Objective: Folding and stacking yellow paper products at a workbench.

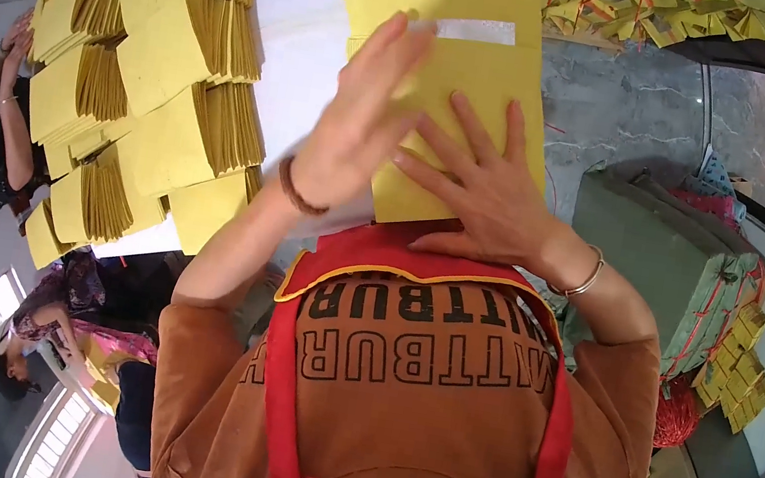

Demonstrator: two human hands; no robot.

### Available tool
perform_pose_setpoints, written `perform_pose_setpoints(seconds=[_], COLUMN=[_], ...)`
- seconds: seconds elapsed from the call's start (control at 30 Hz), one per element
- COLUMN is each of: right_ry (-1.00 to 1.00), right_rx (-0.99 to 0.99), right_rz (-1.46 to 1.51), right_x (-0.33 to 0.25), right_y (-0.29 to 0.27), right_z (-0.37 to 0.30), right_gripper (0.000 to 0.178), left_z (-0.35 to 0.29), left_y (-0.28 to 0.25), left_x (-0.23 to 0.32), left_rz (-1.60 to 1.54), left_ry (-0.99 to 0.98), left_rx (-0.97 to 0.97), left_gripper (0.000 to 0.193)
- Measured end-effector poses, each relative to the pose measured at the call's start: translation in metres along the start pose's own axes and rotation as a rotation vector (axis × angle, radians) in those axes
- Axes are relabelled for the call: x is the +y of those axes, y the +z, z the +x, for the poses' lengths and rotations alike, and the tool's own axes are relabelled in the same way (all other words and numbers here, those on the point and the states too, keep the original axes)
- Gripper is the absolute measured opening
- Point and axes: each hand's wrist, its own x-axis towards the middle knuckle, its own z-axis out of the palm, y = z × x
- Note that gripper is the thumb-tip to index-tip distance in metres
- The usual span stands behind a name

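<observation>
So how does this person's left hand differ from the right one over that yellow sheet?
The left hand is turned partly on edge, while the right hand lies palm down. The left hand's fingers are close together; the right hand's are spread. The left wears a brown bracelet, the right a pale bangle. Both are bare and over the same yellow sheet.

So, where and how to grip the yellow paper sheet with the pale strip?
Likely pinch the yellow paper sheet by its right edge, coming from the right: it looks thin and flat, floor shows beyond that edge, and the right hand covers its lower part.
</observation>
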Motion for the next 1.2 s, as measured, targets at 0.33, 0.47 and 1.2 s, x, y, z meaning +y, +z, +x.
perform_pose_setpoints(seconds=[0.33, 0.47, 1.2], right_ry=[0.041, 0.278, 0.166], right_rx=[-0.003, 0.035, 0.117], right_rz=[0.167, 0.925, -0.01], right_x=[0.001, 0.023, 0.055], right_y=[-0.015, -0.027, -0.013], right_z=[0.004, -0.002, 0.014], right_gripper=[0.057, 0.049, 0.061], left_z=[-0.002, -0.002, -0.006], left_y=[0.008, 0.012, 0.01], left_x=[-0.008, -0.008, 0.002], left_rz=[0.437, 0.454, 0.808], left_ry=[0.019, 0.014, 0.332], left_rx=[-0.044, -0.001, -0.018], left_gripper=[0.072, 0.071, 0.057])
